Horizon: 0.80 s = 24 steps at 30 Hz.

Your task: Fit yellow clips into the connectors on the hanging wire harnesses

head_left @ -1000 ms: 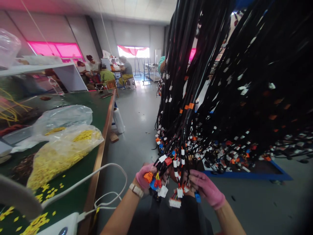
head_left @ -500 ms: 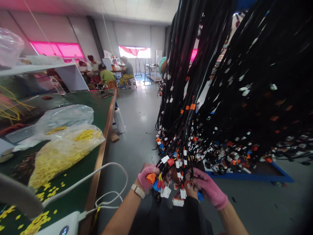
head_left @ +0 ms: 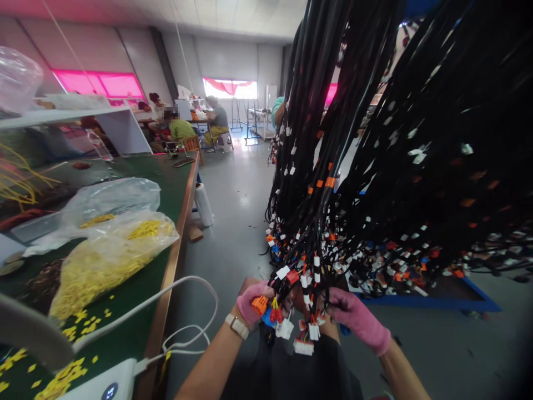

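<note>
Long black wire harnesses [head_left: 328,111] hang down in front of me, their lower ends full of small connectors. My left hand [head_left: 252,301], in a pink glove, is closed round a cluster of these ends. An orange connector [head_left: 260,304], a blue one and a white one [head_left: 285,328] stick out beside its fingers. My right hand [head_left: 353,315], also pink-gloved, has its fingers bent in on the right side of the same bundle, at the wires. Between the hands dangles a wide white connector [head_left: 303,347] with coloured wires. The fingertips of both hands are partly hidden.
On the left, a green-topped table [head_left: 137,278] carries a clear bag of yellow pieces [head_left: 104,266], scattered yellow bits and a white power bank [head_left: 104,383] with a cable. A blue-framed rack [head_left: 458,303] stands under the harnesses at right. Several people sit far back.
The right hand has shifted slightly, and the blue connector beneath it is now mostly out of sight. The connectors between the hands have swung a little. The left hand keeps its hold.
</note>
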Motion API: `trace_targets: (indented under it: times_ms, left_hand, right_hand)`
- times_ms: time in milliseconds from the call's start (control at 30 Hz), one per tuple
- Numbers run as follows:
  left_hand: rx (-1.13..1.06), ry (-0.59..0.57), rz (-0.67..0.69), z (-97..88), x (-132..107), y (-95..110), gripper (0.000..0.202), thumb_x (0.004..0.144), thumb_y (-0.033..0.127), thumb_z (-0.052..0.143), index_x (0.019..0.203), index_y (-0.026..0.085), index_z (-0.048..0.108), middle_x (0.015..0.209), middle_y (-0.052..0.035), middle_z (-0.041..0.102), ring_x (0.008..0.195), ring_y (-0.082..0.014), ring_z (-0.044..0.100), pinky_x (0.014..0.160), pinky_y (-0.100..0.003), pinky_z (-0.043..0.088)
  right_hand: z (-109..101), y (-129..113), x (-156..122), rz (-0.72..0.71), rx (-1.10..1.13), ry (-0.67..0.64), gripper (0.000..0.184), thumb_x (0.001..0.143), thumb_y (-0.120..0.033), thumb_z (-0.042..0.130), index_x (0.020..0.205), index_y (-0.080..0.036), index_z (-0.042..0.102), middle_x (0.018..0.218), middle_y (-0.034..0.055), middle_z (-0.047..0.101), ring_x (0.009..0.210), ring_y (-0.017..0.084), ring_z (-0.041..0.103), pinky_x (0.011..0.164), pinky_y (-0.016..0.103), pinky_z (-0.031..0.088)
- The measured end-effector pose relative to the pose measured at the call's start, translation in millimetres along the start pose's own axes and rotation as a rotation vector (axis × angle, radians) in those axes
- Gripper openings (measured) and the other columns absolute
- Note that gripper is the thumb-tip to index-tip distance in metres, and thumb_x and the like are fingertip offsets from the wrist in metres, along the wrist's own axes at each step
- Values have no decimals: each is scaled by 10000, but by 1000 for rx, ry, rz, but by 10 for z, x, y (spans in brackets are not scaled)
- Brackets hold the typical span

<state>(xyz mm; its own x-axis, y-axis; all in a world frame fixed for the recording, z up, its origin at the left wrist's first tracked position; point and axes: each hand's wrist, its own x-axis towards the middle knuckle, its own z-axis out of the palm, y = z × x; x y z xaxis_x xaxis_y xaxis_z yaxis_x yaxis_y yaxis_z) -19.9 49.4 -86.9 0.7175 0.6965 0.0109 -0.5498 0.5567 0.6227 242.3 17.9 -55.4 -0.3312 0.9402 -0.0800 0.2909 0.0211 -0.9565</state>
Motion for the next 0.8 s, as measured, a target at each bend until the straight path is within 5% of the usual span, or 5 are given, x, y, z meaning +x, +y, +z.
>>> trace_targets:
  times_ms: [400, 800]
  left_hand:
    - [23, 67, 4, 18, 5, -77, 329, 641, 312, 587, 858, 67, 621, 692, -116, 648, 611, -232, 630, 587, -327, 495]
    - [4, 92, -15, 71, 34, -30, 288, 636, 302, 573, 804, 73, 620, 696, -121, 651, 642, -221, 628, 564, -287, 474]
  right_hand:
    - [100, 83, 6, -24, 111, -37, 125, 767, -297, 572, 797, -182, 532, 727, -16, 486, 658, 125, 426, 600, 255, 365]
    - [174, 5, 19, 66, -133, 315, 232, 693, -333, 590, 612, -222, 403, 568, -64, 382, 542, 111, 367, 507, 238, 326]
